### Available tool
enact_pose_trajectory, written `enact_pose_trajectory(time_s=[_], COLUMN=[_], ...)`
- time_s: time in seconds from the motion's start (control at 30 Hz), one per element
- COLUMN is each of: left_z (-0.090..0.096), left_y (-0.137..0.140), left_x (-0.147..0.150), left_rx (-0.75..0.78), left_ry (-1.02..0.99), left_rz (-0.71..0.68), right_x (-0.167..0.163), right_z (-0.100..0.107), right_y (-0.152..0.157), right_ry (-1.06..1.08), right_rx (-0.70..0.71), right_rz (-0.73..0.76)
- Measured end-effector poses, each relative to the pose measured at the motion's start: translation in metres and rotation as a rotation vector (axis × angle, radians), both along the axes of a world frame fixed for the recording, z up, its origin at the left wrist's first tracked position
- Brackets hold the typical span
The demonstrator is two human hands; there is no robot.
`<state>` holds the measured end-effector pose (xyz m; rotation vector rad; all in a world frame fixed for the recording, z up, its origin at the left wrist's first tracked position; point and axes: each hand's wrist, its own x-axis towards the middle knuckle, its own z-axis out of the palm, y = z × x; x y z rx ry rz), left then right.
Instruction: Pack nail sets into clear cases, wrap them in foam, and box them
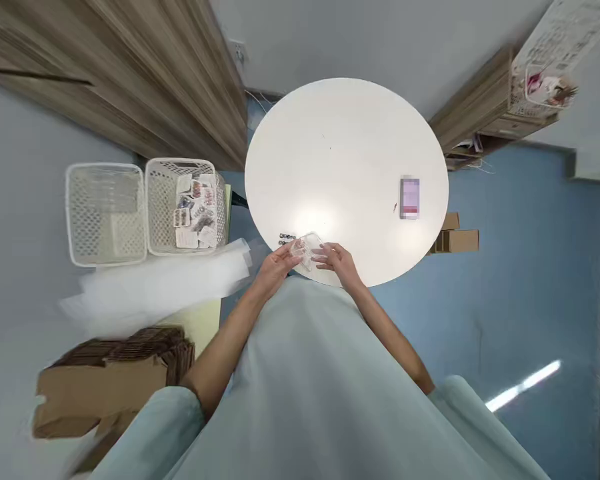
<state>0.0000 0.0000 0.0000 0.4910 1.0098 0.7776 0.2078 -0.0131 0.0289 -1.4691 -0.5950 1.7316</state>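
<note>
At the near edge of a white desk (345, 147), a person in a pale blue top (320, 373) has a clear case (307, 248) pinched in the closed grip of the left hand (274, 268). The grip of the right hand (341, 262) is half-curled, fingers parted at the case's right side, though whether it has firm hold cannot be told. Small dark pieces (287, 237) lie just beside the left fingers, while a purple item (409, 197) rests near the desk's right edge.

Left hand (276, 267) and right hand (341, 261) hold a clear container (309, 245) (white table (340, 153) beneath).
</note>
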Motion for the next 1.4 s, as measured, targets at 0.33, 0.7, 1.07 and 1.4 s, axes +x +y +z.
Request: enact_pose_trajectory(time_s=[0.33,0.7,1.07,1.4], left_z=[0.01,0.011,0.008,0.007], left_y=[0.0,0.003,-0.019,-0.047], left_x=[-0.03,-0.045,-0.11,-0.142], left_rx=[-0.008,0.052,-0.041,-0.091], left_ry=[-0.041,0.121,0.196,0.197], left_rz=[-0.18,-0.119,0.183,0.326], right_x=[-0.015,-0.032,-0.056,-0.076], right_z=[-0.02,-0.022,-0.064,-0.109], right_y=[0.007,0.027,0.07,0.075], right_ry=[-0.165,-0.258,-0.743,-1.094], right_rx=[0.065,0.097,0.211,0.228], right_rz=[0.005,0.185,0.504,0.804])
